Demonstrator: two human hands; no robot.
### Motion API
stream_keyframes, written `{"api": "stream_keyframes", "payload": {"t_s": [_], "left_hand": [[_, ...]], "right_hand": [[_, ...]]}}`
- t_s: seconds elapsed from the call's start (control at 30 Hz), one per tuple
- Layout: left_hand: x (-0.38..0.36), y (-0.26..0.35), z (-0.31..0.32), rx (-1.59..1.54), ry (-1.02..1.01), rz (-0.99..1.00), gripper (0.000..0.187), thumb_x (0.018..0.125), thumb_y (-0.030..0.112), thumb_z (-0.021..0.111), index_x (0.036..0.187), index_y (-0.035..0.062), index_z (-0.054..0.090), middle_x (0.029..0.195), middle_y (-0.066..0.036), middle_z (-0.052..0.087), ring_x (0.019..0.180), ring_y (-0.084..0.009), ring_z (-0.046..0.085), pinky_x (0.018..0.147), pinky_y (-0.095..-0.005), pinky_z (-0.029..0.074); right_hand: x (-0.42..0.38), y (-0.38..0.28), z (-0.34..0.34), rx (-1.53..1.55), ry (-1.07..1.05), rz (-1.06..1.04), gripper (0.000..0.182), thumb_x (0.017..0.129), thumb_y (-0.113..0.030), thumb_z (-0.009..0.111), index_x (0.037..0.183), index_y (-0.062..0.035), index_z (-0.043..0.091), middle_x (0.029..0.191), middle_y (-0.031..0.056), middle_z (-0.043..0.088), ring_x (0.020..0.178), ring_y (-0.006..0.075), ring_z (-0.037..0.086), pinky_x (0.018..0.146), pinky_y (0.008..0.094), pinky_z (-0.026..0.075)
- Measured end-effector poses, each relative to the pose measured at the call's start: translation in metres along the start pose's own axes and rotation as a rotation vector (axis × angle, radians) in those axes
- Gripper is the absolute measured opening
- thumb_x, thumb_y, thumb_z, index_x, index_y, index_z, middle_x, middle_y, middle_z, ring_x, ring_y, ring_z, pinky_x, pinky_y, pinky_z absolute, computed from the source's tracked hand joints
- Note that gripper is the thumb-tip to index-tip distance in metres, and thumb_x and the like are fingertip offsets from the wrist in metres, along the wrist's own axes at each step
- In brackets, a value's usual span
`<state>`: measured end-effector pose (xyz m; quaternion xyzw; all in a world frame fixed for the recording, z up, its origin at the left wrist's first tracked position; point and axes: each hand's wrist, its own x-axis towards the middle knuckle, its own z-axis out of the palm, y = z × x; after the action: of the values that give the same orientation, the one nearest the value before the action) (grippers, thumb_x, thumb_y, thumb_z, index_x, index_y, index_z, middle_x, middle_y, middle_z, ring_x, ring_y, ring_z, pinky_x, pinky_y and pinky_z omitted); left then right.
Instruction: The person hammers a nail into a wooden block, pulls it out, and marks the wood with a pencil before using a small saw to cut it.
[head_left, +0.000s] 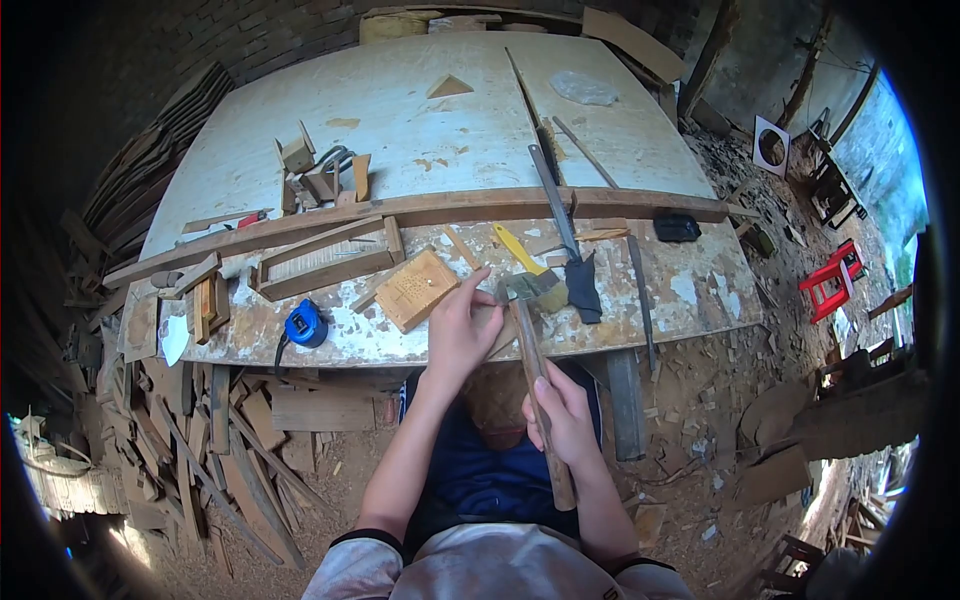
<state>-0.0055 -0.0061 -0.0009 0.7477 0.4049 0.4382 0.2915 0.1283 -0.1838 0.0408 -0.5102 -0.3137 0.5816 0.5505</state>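
Note:
My right hand [562, 412] is wrapped around the wooden handle of a hammer [536, 372]. The hammer's metal head points away from me, just right of my left fingers. My left hand [464, 322] rests at the table's front edge with its fingers curled together; what they hold, if anything, is hidden. Close to its left lies a light wooden block [414, 290] with a pattern of small marks on its top. A thin wooden stick [461, 247] lies beyond the fingertips. A yellow-handled tool [516, 246] lies behind the hammer head, its lower end partly covered.
A long wooden beam [420, 208] crosses the worktable [380, 120]. On the near side are a blue tape measure [306, 325], a rectangular wooden frame [328, 258], a long metal bar [553, 195] with a dark grip, and a black case [677, 228]. Scrap wood [245, 470] covers the floor at left.

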Motion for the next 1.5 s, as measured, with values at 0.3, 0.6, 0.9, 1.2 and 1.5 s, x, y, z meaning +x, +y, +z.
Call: {"api": "stream_keyframes", "payload": {"t_s": [0.3, 0.6, 0.9, 1.2, 1.5], "left_hand": [[-0.065, 0.006, -0.026, 0.247, 0.066, 0.253, 0.035, 0.085, 0.010, 0.090, 0.118, 0.0008, 0.081, 0.128, -0.015, 0.079, 0.121, -0.0360, 0.073, 0.105, -0.0469, 0.057], [-0.071, -0.002, -0.021, 0.222, 0.118, 0.252, 0.033, 0.085, 0.009, 0.087, 0.117, 0.0039, 0.082, 0.130, -0.012, 0.080, 0.125, -0.0352, 0.072, 0.108, -0.0465, 0.055], [-0.072, -0.004, -0.017, 0.226, 0.146, 0.249, 0.032, 0.084, 0.010, 0.087, 0.115, 0.0047, 0.082, 0.128, -0.011, 0.080, 0.123, -0.0351, 0.072, 0.107, -0.0461, 0.055], [-0.071, -0.006, -0.014, 0.234, 0.183, 0.268, 0.030, 0.081, 0.011, 0.087, 0.110, 0.0060, 0.083, 0.126, -0.008, 0.080, 0.120, -0.0324, 0.073, 0.104, -0.0444, 0.056], [-0.072, -0.005, -0.014, 0.227, 0.181, 0.251, 0.026, 0.084, 0.008, 0.085, 0.109, 0.0061, 0.083, 0.126, -0.009, 0.081, 0.122, -0.0333, 0.073, 0.106, -0.0449, 0.056]], "right_hand": [[-0.019, -0.034, -0.002, 0.056, -0.092, -0.193, 0.059, 0.119, -0.023, 0.053, 0.171, -0.0010, 0.038, 0.083, 0.0038, 0.060, 0.053, 0.0062, 0.052, 0.046, 0.0228, 0.043], [-0.019, -0.040, 0.004, 0.035, -0.008, -0.002, 0.054, 0.119, -0.026, 0.053, 0.167, -0.0016, 0.044, 0.081, 0.0040, 0.059, 0.051, 0.0066, 0.051, 0.045, 0.0227, 0.043], [-0.001, -0.008, -0.006, 0.021, -0.027, 0.066, 0.048, 0.120, -0.023, 0.050, 0.164, -0.0024, 0.047, 0.079, 0.0032, 0.057, 0.051, 0.0074, 0.051, 0.045, 0.0241, 0.043], [-0.018, 0.000, -0.006, 0.036, -0.057, -0.188, 0.063, 0.119, -0.032, 0.053, 0.170, 0.0025, 0.038, 0.080, 0.0046, 0.060, 0.052, 0.0079, 0.053, 0.046, 0.0229, 0.043], [-0.023, 0.002, -0.007, 0.015, -0.052, -0.263, 0.062, 0.118, -0.027, 0.055, 0.169, 0.0035, 0.039, 0.081, 0.0040, 0.061, 0.053, 0.0062, 0.052, 0.047, 0.0226, 0.042]]}}
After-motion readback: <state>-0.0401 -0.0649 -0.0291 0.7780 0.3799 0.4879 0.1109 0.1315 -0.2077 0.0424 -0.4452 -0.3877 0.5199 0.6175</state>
